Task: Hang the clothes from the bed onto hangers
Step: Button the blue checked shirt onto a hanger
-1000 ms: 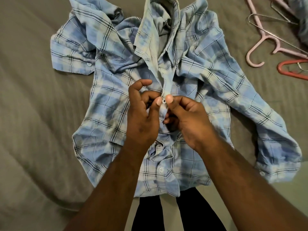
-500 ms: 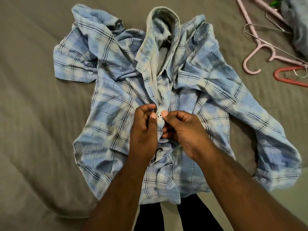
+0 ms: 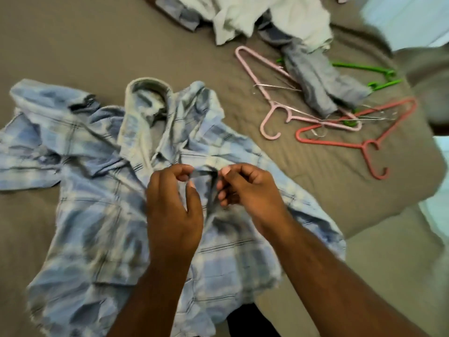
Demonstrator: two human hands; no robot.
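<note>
A head-mounted view looks down at a bed covered in a taupe-brown ribbed quilt [image 3: 73,45]; the picture is blurred. A light blue and white plaid button-up shirt [image 3: 97,215] lies spread front-up on the near left part of the bed, its collar pointing away from the viewer, its sleeves crumpled out to either side and its hem nearest the viewer.

Both of the person's bare forearms reach in from the bottom edge and meet over the middle of the shirt's front. The left hand [image 3: 172,205] pinches one edge of the front opening between thumb and curled forefinger. The right hand [image 3: 247,190], just beside it, pinches the facing edge between thumb and fingers, the remaining fingers curled under. A dark fold of fabric runs between the two hands. The blur hides whether a button sits there.

To the right of the shirt, loose on the quilt, lie a pink plastic hanger [image 3: 274,105] and a red plastic hanger [image 3: 363,145], overlapping. Farther back, green plastic hangers [image 3: 357,67] lie partly under a rumpled grey garment [image 3: 313,79]. A white garment [image 3: 274,18] is heaped at the far edge.
</note>
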